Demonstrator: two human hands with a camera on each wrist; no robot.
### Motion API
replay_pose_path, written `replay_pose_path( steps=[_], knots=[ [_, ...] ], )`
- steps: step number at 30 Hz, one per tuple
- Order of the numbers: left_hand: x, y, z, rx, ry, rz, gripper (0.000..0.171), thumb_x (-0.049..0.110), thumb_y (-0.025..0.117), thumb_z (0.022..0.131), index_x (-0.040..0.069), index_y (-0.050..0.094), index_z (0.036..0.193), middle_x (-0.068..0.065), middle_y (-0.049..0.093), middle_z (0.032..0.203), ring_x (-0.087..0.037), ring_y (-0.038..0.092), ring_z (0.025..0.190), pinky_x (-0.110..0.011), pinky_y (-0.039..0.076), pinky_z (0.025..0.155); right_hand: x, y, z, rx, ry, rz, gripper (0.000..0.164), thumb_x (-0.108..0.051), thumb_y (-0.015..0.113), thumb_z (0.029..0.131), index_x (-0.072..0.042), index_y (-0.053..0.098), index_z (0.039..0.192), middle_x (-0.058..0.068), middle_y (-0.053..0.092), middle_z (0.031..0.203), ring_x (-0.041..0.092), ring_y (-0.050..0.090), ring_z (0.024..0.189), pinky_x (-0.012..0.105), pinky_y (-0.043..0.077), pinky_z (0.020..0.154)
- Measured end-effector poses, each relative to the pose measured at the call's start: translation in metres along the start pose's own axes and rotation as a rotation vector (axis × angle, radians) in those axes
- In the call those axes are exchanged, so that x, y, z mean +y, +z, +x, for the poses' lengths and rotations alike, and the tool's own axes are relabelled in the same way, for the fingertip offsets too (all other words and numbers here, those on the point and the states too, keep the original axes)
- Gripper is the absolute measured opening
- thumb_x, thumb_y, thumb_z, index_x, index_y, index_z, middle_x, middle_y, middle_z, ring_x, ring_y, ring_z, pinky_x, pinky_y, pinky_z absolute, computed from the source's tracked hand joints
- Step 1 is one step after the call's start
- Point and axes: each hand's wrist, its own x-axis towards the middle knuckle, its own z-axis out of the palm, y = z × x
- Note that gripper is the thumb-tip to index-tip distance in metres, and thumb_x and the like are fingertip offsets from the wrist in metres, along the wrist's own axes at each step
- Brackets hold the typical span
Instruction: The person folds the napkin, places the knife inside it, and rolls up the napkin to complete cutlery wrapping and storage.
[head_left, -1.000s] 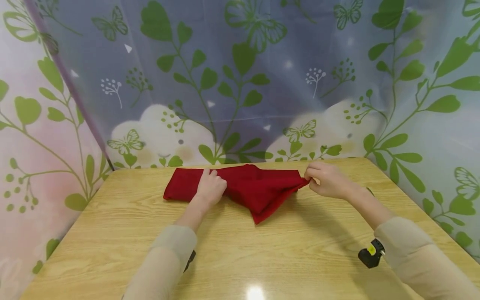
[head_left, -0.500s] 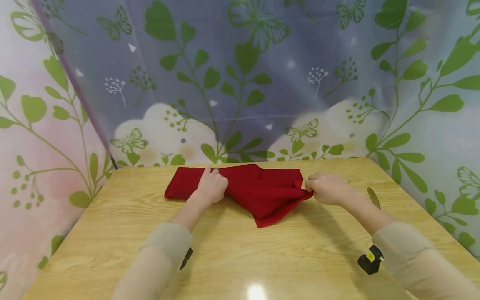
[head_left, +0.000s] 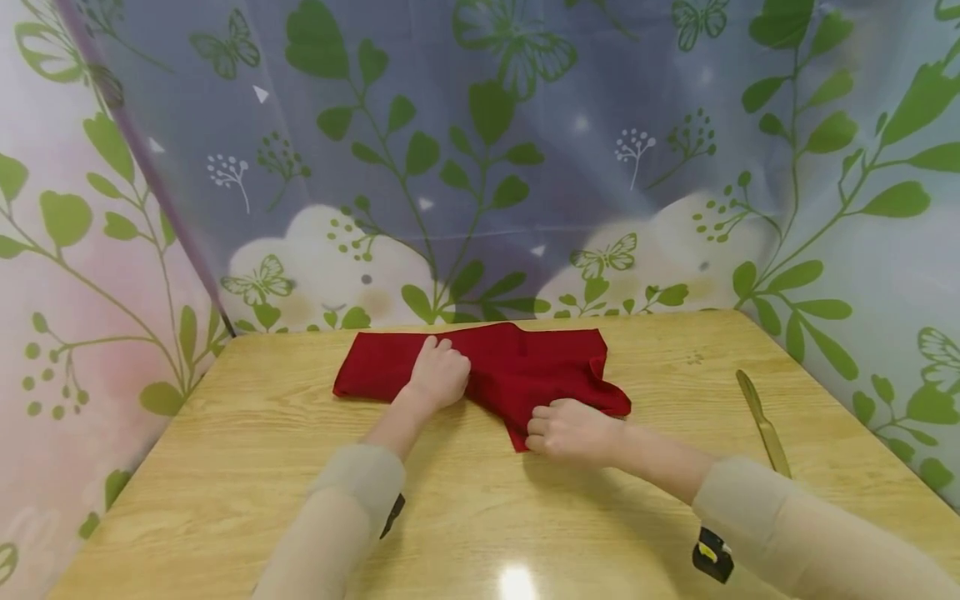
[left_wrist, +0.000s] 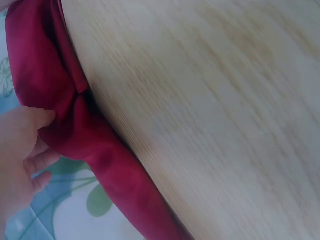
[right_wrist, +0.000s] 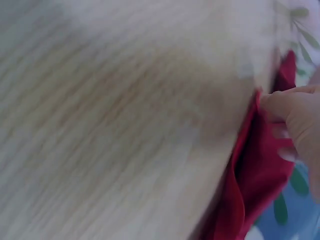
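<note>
A red cloth [head_left: 555, 350] lies near the back edge of the table, flat and folded on its left, rumpled on its right. My left hand [head_left: 441, 372] holds it at the middle; in the left wrist view the thumb of the left hand [left_wrist: 20, 150] presses into the fabric, with the fingers behind. Farther right, my right hand [head_left: 573, 431] is at the cloth's front corner. The right wrist view shows the right hand [right_wrist: 302, 120] pinching the raised edge of the red cloth [right_wrist: 262, 170] between thumb and fingers. A loose fold sticks out beyond that hand.
A gold-coloured knife [head_left: 763, 423] lies at the right of the wooden table [head_left: 225, 467], one end close to the right sleeve [head_left: 772, 508]. Printed fabric with leaves and butterflies [head_left: 480, 192] hangs behind the table and along both sides.
My right hand has let go of the cloth's right tip, moved left and toward me, and taken the front corner. The left hand stays on the cloth. The knife has come into fuller view.
</note>
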Motion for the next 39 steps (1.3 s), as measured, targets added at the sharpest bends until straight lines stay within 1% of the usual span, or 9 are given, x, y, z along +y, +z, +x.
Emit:
replay_pose_path(
  steps=[4, 8, 15, 18, 22, 26, 30, 34, 39],
  knots=[
    [0.002, 0.000, 0.001, -0.016, 0.029, -0.021, 0.024, 0.011, 0.061, 0.080, 0.014, 0.058, 0.057, -0.002, 0.061, 0.066, -0.023, 0.053, 0.077, -0.038, 0.035, 0.074, -0.010, 0.009, 0.012, -0.058, -0.034, -0.044, 0.011, -0.014, 0.066, 0.080, -0.017, 0.058, 0.073, -0.006, 0.056, 0.072, 0.010, 0.047, 0.065, 0.019, 0.037, 0.055],
    [0.002, 0.000, 0.000, -0.011, 0.063, -0.036, 0.022, 0.009, 0.061, 0.078, 0.014, 0.057, 0.057, -0.001, 0.060, 0.066, -0.023, 0.054, 0.075, -0.037, 0.036, 0.071, -0.012, 0.014, 0.015, -0.095, 0.002, 0.018, 0.010, -0.012, 0.066, 0.079, -0.016, 0.057, 0.077, -0.004, 0.055, 0.073, 0.012, 0.050, 0.067, 0.021, 0.040, 0.054],
    [-0.002, 0.003, -0.004, 0.053, 0.164, -0.005, 0.013, 0.008, 0.062, 0.076, 0.013, 0.061, 0.064, -0.001, 0.059, 0.069, -0.023, 0.053, 0.074, -0.035, 0.036, 0.069, -0.012, 0.012, 0.014, -0.160, 0.076, 0.145, 0.010, -0.007, 0.066, 0.079, -0.013, 0.058, 0.078, -0.004, 0.055, 0.073, 0.012, 0.052, 0.066, 0.022, 0.043, 0.054],
    [-0.003, 0.006, -0.005, 0.083, 0.193, 0.005, 0.012, 0.007, 0.062, 0.076, 0.013, 0.062, 0.065, -0.001, 0.059, 0.069, -0.022, 0.052, 0.074, -0.035, 0.036, 0.069, -0.010, 0.010, 0.011, -0.145, 0.101, 0.206, 0.013, -0.005, 0.065, 0.078, -0.013, 0.056, 0.075, -0.004, 0.051, 0.070, 0.011, 0.048, 0.061, 0.021, 0.040, 0.053],
    [-0.003, 0.010, -0.005, 0.101, 0.211, 0.011, 0.011, 0.008, 0.063, 0.075, 0.013, 0.062, 0.066, -0.002, 0.059, 0.069, -0.022, 0.053, 0.073, -0.035, 0.036, 0.068, -0.005, 0.004, 0.005, -0.037, 0.134, 0.284, 0.017, 0.002, 0.063, 0.074, -0.013, 0.054, 0.074, -0.005, 0.047, 0.068, 0.010, 0.043, 0.060, 0.018, 0.037, 0.053],
    [-0.006, 0.014, -0.006, 0.070, 0.202, 0.024, 0.011, 0.009, 0.064, 0.077, 0.014, 0.064, 0.067, -0.001, 0.060, 0.071, -0.022, 0.052, 0.075, -0.035, 0.035, 0.070, 0.005, -0.007, -0.005, 0.085, 0.165, 0.335, 0.022, 0.008, 0.060, 0.067, -0.012, 0.054, 0.073, -0.006, 0.047, 0.069, 0.008, 0.042, 0.062, 0.016, 0.035, 0.053],
    [-0.013, 0.016, -0.007, 0.027, 0.149, 0.041, 0.013, 0.008, 0.064, 0.078, 0.015, 0.064, 0.067, -0.001, 0.060, 0.072, -0.022, 0.052, 0.077, -0.035, 0.035, 0.072, 0.017, -0.019, -0.021, 0.128, 0.225, 0.377, 0.024, 0.010, 0.059, 0.065, -0.012, 0.055, 0.075, -0.006, 0.050, 0.073, 0.008, 0.045, 0.065, 0.016, 0.036, 0.053],
    [-0.018, 0.016, -0.007, 0.001, 0.124, 0.031, 0.015, 0.006, 0.062, 0.079, 0.014, 0.064, 0.066, -0.002, 0.059, 0.072, -0.023, 0.052, 0.078, -0.037, 0.036, 0.073, 0.029, -0.033, -0.044, 0.123, 0.315, 0.460, 0.026, 0.013, 0.059, 0.065, -0.010, 0.057, 0.077, -0.004, 0.052, 0.076, 0.008, 0.047, 0.065, 0.019, 0.040, 0.054],
    [-0.019, 0.014, -0.005, -0.005, 0.120, 0.031, 0.016, 0.007, 0.060, 0.080, 0.014, 0.064, 0.067, -0.002, 0.059, 0.072, -0.023, 0.052, 0.078, -0.037, 0.035, 0.073, 0.043, -0.053, -0.070, 0.041, 0.460, 0.565, 0.025, 0.014, 0.059, 0.068, -0.009, 0.061, 0.079, -0.005, 0.053, 0.079, 0.006, 0.045, 0.064, 0.021, 0.042, 0.055]
  ],
)
